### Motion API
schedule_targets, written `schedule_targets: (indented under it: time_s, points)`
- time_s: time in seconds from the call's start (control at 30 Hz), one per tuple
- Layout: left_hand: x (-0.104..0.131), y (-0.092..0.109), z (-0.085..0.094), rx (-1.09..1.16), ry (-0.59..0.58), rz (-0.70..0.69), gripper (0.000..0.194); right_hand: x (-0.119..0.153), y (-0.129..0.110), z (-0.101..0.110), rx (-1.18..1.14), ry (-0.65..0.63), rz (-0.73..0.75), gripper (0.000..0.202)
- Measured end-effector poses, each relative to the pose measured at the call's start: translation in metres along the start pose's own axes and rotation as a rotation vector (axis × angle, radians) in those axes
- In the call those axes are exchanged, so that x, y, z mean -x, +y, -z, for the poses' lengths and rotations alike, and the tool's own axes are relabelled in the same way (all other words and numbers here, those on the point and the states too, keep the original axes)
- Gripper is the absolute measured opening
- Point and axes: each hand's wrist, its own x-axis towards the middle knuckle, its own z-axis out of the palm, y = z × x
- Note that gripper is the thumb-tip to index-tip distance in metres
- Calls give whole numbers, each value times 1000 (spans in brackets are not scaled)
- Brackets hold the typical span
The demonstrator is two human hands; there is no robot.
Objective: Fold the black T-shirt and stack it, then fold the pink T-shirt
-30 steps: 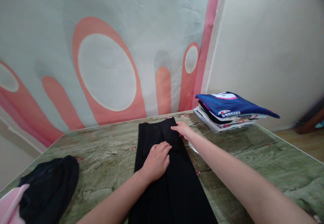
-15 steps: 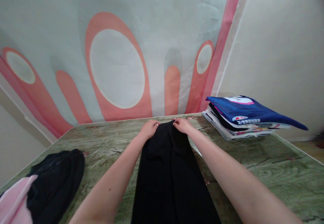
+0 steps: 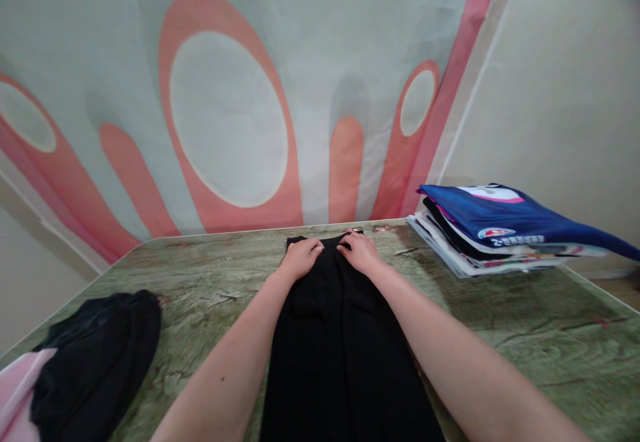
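Observation:
A pair of black trousers [image 3: 345, 362] lies lengthwise on the wood-patterned table [image 3: 215, 265], its waistband toward the far edge and its lower part cut off by the bottom of the view. On the left side of the cloth, just below the waistband, rests my left hand [image 3: 303, 257], fingers laid on the fabric. Opposite it, my right hand [image 3: 359, 253] lies on the right side with its fingers spread on the cloth. A narrow strip of waistband shows beyond both hands. Neither hand visibly pinches the fabric.
At the right stands a stack of folded clothes and flat items topped by a blue garment [image 3: 500, 219]. Black cloth [image 3: 103, 355] and pink cloth [image 3: 20, 389] lie at the left. Behind the table hangs a printed backdrop [image 3: 320, 95].
My hands have come off the waistband's far edge and now lie flatter on the cloth, with the waistband showing beyond them. The view has shifted slightly.

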Motion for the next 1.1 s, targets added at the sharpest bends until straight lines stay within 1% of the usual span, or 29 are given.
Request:
schedule_targets:
  time_s: [0.13,0.23,0.33,0.43,0.53,0.63,0.7,0.77,0.87,0.93,0.97,1.03,1.1]
  points:
    - [0,7,1,-5,9,-31,21,-2,-2,-5,-66,48,66,16]
    - [-1,12,3,-10,70,-11,25,-5,-1,-9,-157,48,109,17]
    - [0,14,2,-58,106,66,28,-8,2,-13,-193,32,102,16]
    - [0,15,-4,-101,76,131,22,-8,3,-14,-196,33,86,14]
    - [0,16,-8,-101,50,142,16,-8,1,-13,-243,24,74,15]
    - [1,18,-5,-92,81,140,19,-7,-2,-9,-321,20,72,20]
    - [3,21,-1,-100,117,141,18,-7,-4,-7,-298,12,69,21]
    - [4,26,4,-126,164,133,14,-6,-5,-3,-209,4,63,21]
    - [3,33,11,-119,227,108,14,-4,-7,6,-91,56,44,21]
    - [1,39,18,-55,193,110,16,-3,-8,13,-55,107,27,22]
    - [1,42,22,-23,148,117,16,-2,-9,17,-40,111,8,22]
    - [7,51,29,6,34,131,14,0,-11,23,-3,52,-52,21]
    - [22,64,35,-5,-62,126,14,3,-14,27,50,-64,-116,22]
